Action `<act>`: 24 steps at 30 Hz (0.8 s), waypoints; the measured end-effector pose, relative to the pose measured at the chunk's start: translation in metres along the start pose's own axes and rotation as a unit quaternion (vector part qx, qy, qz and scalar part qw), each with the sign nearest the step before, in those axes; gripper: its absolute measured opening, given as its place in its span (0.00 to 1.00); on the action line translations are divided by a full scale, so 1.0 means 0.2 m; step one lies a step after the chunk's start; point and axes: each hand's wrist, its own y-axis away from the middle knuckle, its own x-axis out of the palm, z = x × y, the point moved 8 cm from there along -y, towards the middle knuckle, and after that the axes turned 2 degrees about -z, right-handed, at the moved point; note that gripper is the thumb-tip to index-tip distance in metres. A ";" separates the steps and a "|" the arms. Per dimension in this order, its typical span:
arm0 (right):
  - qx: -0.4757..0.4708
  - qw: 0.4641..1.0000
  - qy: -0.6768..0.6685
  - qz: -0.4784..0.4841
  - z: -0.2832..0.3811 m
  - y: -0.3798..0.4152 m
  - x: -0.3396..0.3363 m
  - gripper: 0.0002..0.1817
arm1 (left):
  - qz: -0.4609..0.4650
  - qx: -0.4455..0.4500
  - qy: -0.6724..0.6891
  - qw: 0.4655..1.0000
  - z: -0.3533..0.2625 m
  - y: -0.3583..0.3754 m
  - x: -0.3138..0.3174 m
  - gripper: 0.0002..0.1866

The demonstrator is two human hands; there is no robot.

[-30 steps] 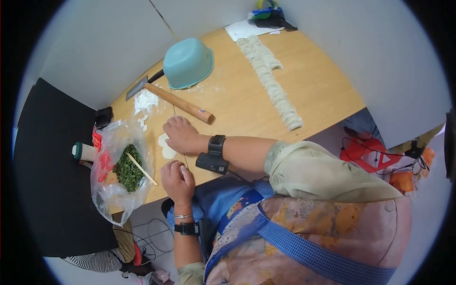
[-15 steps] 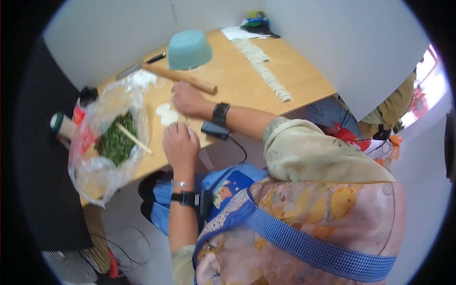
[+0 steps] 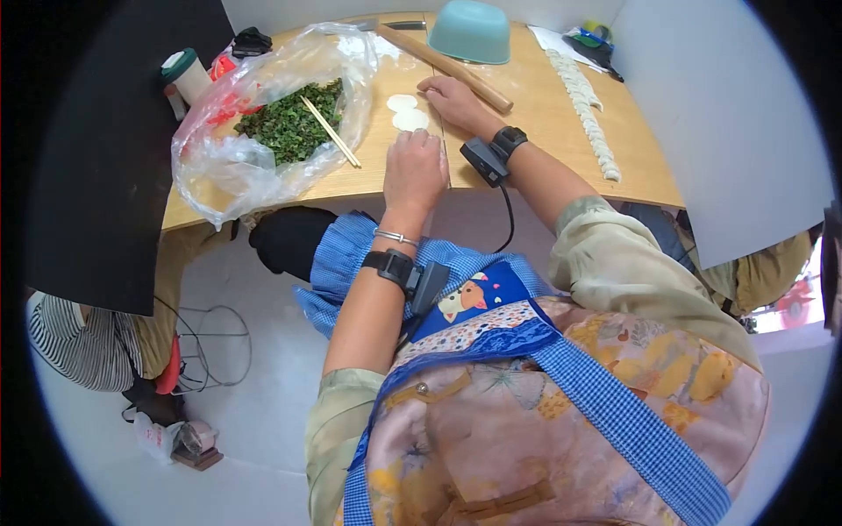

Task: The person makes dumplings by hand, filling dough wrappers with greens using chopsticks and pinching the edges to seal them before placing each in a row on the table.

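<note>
A long line of folded dumplings lies on the right of the bench, with a shorter line beside its far part; these look shaped and finished. Work remains, judging by the flat dough rounds lying with no filling on them between the plastic bag and the right hand. Chopped green filling sits in the open bag, a good amount unused, with a pair of chopsticks resting across it.

The left hand is at the near edge, fingers bent and tips just beside the nearer round; whether it grips anything is hidden. The right hand lies low near the rolling pin, fingers curled downward, and I cannot tell whether something is under them. An upturned light-blue bowl stands beyond the pin.
</note>
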 end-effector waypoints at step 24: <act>0.215 0.843 -0.482 0.102 0.03 -0.06 0.14 0.11 | 0.015 -0.421 0.558 0.715 0.38 0.02 0.11 0.14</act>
